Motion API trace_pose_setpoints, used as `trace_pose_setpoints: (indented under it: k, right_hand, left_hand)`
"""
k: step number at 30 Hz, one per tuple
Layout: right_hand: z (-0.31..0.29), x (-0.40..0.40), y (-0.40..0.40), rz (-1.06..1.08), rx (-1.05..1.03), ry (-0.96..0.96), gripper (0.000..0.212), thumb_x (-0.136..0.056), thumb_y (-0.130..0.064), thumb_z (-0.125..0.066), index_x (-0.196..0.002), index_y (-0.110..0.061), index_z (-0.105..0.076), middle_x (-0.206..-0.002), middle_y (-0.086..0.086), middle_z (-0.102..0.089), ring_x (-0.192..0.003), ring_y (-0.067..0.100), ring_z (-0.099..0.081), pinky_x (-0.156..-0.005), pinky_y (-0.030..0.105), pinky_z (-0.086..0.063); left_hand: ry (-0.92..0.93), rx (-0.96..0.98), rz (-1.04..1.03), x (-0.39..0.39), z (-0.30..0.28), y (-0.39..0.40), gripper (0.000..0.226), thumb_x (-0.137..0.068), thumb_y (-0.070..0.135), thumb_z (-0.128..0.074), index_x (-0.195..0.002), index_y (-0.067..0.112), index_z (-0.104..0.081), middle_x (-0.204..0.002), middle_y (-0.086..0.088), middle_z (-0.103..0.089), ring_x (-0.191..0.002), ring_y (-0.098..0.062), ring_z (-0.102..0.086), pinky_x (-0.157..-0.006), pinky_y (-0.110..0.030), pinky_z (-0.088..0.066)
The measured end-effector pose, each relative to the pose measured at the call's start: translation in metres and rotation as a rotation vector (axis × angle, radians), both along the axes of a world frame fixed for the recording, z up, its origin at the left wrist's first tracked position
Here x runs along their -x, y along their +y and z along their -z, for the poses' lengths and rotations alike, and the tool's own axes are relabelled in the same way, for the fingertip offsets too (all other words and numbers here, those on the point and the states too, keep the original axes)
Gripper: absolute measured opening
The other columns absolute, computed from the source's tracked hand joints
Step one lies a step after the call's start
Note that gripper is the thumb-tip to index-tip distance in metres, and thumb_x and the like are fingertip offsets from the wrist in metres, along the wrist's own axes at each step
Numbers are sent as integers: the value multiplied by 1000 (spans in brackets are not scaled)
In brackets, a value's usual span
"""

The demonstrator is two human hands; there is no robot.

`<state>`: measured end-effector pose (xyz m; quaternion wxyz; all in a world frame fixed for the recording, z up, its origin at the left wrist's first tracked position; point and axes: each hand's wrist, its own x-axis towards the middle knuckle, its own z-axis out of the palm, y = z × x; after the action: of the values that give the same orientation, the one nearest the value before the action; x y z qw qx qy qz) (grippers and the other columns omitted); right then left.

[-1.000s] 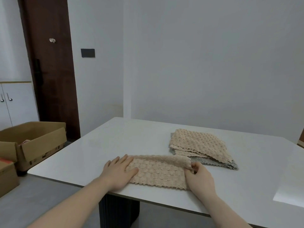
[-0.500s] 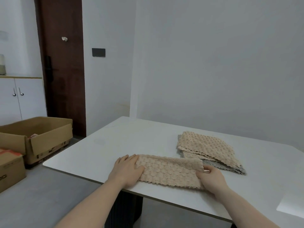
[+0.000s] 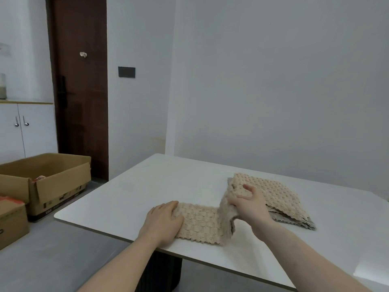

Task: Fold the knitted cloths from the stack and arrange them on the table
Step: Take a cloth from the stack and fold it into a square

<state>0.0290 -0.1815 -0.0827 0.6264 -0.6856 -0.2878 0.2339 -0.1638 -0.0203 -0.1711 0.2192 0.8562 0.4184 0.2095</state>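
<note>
A beige knitted cloth [image 3: 200, 224], folded into a long strip, lies near the front edge of the white table [image 3: 130, 199]. My left hand [image 3: 163, 223] rests flat on its left end, pressing it down. My right hand [image 3: 249, 204] grips the strip's right end and holds it lifted off the table, curled upward and leftward. Behind my right hand lies the stack of knitted cloths [image 3: 280, 199], beige on top with a grey one at the bottom.
Open cardboard boxes [image 3: 48, 182] stand on the floor to the left of the table. A dark wooden door [image 3: 82, 91] and a white cabinet [image 3: 21, 131] are at the back left. A plain wall runs behind the table.
My right hand has lifted the right end of the strip off the table and raised it toward the left. My left hand stays on the left end.
</note>
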Motion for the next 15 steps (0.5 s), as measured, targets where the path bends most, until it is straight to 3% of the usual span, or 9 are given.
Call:
trace_pose_setpoints:
  k: [4,7,9,11,15]
  right_hand:
    - [-4,28,23,-130,-13,-37,69,-88,-33,-76,-143,-28,-35,-110,-8,-69,-98,15,-72,-90,44,-59]
    - [2,45,39,-184,3,-68,64,-87,-35,-75,-139,-31,-37,-108,-17,-68,-93,7,-70,-88,36,-58]
    - [7,57,47,-239,17,-70,57,-92,-29,-71,-137,-31,-37,-113,-16,-67,-88,3,-69,-80,27,-58]
    - [15,66,53,-302,62,-100,54,-94,-21,-67,-138,-30,-36,-124,-9,-64,-90,4,-69,-77,25,-58]
    - [32,68,53,-389,137,-39,71,-87,3,-64,-144,-29,-36,-136,0,-51,-92,29,-75,-78,41,-64]
  left_hand:
    - [-199,144,-8,4,-2,4,42,-90,48,-44,-132,46,-53,-131,12,-62,-115,-8,-58,-99,-36,-47]
    - [-306,187,-16,4,-5,3,24,-92,43,-52,-111,40,-66,-125,21,-61,-114,0,-55,-92,-31,-42]
    - [-354,209,-26,5,-10,1,31,-85,53,-51,-101,38,-73,-120,23,-66,-117,-3,-56,-91,-31,-42]
    - [-381,234,-9,6,-13,0,40,-79,58,-46,-87,36,-78,-106,22,-73,-108,-2,-62,-90,-32,-46]
    - [-387,259,-3,9,-13,4,60,-80,71,-42,-70,19,-69,-78,12,-74,-81,-13,-67,-86,-45,-54]
